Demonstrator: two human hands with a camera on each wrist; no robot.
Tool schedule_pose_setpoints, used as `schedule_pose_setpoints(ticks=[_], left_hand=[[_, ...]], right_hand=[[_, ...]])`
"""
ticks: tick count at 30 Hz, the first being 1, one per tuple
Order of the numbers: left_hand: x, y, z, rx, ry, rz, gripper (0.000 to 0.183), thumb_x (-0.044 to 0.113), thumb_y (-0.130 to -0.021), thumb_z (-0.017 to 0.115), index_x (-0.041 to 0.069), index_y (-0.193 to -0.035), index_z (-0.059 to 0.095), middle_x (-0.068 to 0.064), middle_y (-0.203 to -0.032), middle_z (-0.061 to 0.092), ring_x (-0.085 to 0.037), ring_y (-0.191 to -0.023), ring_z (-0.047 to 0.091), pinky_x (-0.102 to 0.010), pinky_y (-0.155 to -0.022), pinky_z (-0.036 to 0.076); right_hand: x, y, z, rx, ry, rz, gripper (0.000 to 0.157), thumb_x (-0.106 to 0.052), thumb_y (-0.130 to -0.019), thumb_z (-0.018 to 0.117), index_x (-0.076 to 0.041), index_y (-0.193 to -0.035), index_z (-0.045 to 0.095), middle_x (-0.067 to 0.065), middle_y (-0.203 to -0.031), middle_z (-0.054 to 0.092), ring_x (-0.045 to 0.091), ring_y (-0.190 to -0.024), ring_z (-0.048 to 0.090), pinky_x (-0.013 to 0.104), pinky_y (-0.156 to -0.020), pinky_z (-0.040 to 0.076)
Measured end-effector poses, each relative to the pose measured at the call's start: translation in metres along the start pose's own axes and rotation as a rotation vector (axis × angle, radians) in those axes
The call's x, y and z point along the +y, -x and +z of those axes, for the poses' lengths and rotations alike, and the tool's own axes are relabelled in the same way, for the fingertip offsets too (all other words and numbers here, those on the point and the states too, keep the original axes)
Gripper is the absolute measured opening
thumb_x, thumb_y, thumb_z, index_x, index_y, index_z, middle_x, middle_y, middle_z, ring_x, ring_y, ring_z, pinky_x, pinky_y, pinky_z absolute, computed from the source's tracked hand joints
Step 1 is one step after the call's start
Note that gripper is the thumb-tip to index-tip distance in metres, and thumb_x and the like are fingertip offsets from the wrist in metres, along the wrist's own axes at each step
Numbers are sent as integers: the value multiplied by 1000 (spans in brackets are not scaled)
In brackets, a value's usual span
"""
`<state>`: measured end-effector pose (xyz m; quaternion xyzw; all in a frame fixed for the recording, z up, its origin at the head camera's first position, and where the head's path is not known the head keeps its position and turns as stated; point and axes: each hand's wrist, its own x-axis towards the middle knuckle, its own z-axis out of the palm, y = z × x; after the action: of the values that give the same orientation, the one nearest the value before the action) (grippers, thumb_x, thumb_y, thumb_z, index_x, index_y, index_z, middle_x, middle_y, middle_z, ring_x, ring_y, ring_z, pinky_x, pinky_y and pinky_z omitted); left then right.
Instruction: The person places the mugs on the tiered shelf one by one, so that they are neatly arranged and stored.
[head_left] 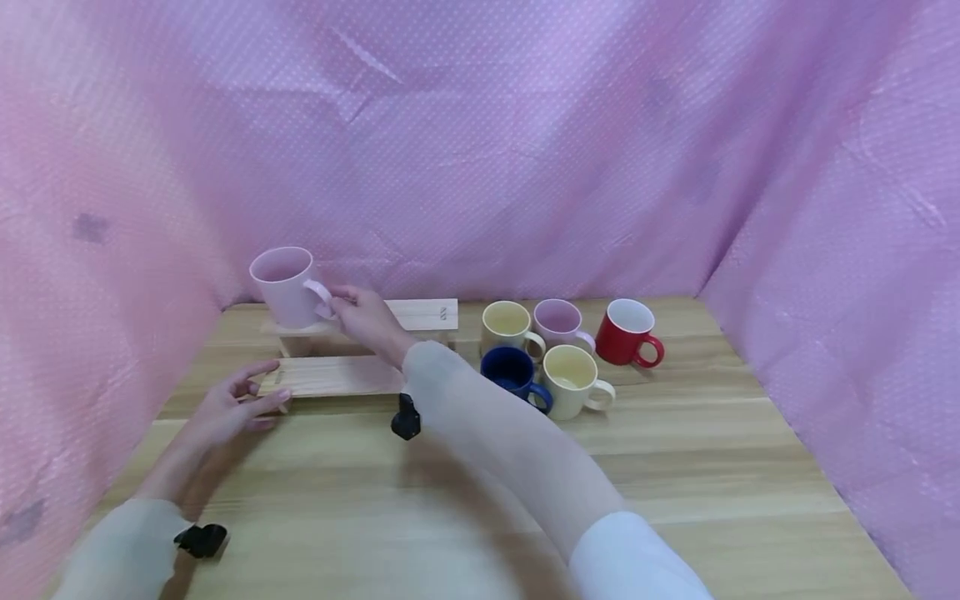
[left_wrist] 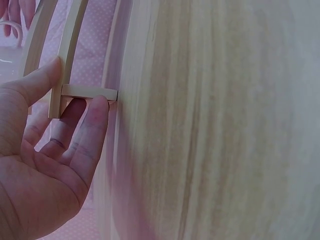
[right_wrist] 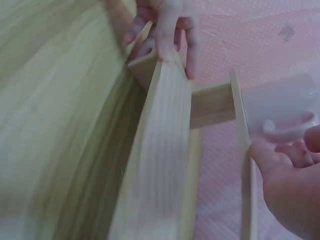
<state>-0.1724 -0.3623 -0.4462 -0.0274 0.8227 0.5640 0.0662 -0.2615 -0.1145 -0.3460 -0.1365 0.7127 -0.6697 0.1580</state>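
A two-step wooden rack [head_left: 337, 377] stands at the left of the table. At its left end my left hand [head_left: 225, 408] grips the lower board, thumb over the top and fingers around the end support [left_wrist: 90, 92]. A light pink mug [head_left: 283, 292] is upright at the left end of the upper board [head_left: 420, 314], its handle toward the right. My right hand [head_left: 367, 321] reaches across the rack and pinches that handle. In the right wrist view, the right fingers [right_wrist: 267, 157] are close by the upper board's edge.
Right of the rack stand two yellow mugs [head_left: 506, 321] [head_left: 570, 375], a blue mug [head_left: 513, 375], another pink mug [head_left: 557, 321] and a red mug [head_left: 626, 333] with a white inside. Pink dotted sheeting [head_left: 480, 167] encloses the table [head_left: 675, 467] at the back and sides.
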Motion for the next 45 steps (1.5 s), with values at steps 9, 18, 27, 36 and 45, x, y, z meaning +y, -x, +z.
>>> schedule_pose_setpoints(ticks=[9,18,27,36,45], left_hand=[[-3,5,-10,6,-43,31,76,29,-96,73,8,-157,33,-13,-106,38,-12,-87,67,-38,-80,63],[0,2,-5,2,-54,33,75,30,-96,74,9,-156,34,-12,-103,41,-11,-87,68,-38,-79,63],[2,-1,-2,-2,-49,50,73,27,-96,73,6,-155,35,-14,-103,44,-14,-86,71,-38,-78,64],[3,-8,6,-25,-36,37,75,28,-96,74,7,-156,33,-16,-107,45,-15,-88,69,-39,-79,64],[-3,-6,0,-21,-39,44,75,27,-96,73,5,-156,32,-17,-105,48,-16,-88,71,-39,-79,63]], right_hand=[[-16,22,-55,-317,-42,80,40,-17,-107,55,0,-143,54,16,-130,65,38,-121,62,44,-95,58],[-10,87,-130,-484,90,-13,35,-19,-109,51,-2,-139,54,21,-117,67,37,-104,69,50,-93,58],[18,177,-227,-138,152,-109,39,-22,-106,57,-2,-140,54,24,-125,65,39,-110,67,42,-96,58],[66,246,-293,283,509,-274,30,-11,-103,62,0,-130,60,18,-122,65,9,-107,63,14,-89,53],[107,246,-316,172,401,-83,51,-15,-102,64,3,-145,42,31,-142,48,48,-123,55,30,-91,59]])
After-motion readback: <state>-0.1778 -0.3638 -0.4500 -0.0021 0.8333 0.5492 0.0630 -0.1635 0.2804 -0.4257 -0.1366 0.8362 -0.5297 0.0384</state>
